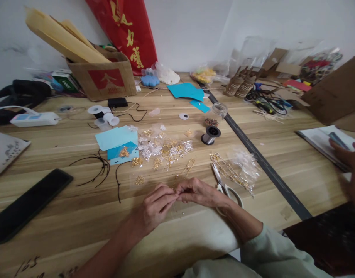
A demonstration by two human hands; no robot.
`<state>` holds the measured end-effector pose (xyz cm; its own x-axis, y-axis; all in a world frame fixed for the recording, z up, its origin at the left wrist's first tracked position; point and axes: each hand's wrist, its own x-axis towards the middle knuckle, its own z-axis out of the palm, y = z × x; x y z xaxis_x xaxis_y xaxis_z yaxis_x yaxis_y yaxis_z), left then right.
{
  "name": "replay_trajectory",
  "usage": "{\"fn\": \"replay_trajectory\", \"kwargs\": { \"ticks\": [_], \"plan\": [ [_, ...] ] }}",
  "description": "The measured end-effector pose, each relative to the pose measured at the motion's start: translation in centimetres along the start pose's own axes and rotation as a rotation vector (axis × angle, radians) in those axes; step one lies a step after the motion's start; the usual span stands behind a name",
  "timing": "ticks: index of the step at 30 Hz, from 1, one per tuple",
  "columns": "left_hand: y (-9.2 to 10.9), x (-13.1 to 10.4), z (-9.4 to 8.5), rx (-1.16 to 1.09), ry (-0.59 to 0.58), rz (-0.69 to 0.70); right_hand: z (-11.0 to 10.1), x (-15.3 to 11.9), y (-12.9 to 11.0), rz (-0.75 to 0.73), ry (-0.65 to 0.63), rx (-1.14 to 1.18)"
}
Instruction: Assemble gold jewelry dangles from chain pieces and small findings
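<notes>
What lies between the fingertips of the left hand [158,202] and right hand [196,192] is too small and covered to tell; the right forearm [242,218] hides part of the scissors' [220,183] handles; the gold and silver pieces [173,150] in the middle blur together; the black phone [32,202] at near left, the far-right cardboard box [336,92] and the far red bag [142,31] are cut off by the edges; at right, another person's hand [350,157], also cut off, covers part of the notebook [318,141].

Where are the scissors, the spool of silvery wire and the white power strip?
Scissors [221,184]: head view, near the pivot.
Spool of silvery wire [208,138]: head view, on the wound wire.
White power strip [35,120]: head view, on its long body.
</notes>
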<state>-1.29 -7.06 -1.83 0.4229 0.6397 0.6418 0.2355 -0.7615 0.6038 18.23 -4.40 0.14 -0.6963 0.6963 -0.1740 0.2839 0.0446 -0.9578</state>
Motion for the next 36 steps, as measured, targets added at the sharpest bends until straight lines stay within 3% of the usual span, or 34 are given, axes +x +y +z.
{"fn": "replay_trajectory", "kwargs": {
  "ticks": [10,16,31,36],
  "plan": [
    [-0.5,-0.4,-0.2,0.001,-0.086,-0.064,0.2,0.2,0.2,0.012,-0.010,0.090],
    [-0.2,0.0,-0.2,0.010,-0.048,-0.210,0.3,0.2,0.4,-0.022,0.103,0.107],
    [-0.7,0.3,-0.4,-0.331,0.055,-0.831,1.3,0.2,0.0,-0.224,0.299,-0.214],
    [-0.8,0.6,-0.6,-0.453,0.127,-0.974,1.3,0.3,0.0,-0.336,0.387,-0.304]
  ]
}}
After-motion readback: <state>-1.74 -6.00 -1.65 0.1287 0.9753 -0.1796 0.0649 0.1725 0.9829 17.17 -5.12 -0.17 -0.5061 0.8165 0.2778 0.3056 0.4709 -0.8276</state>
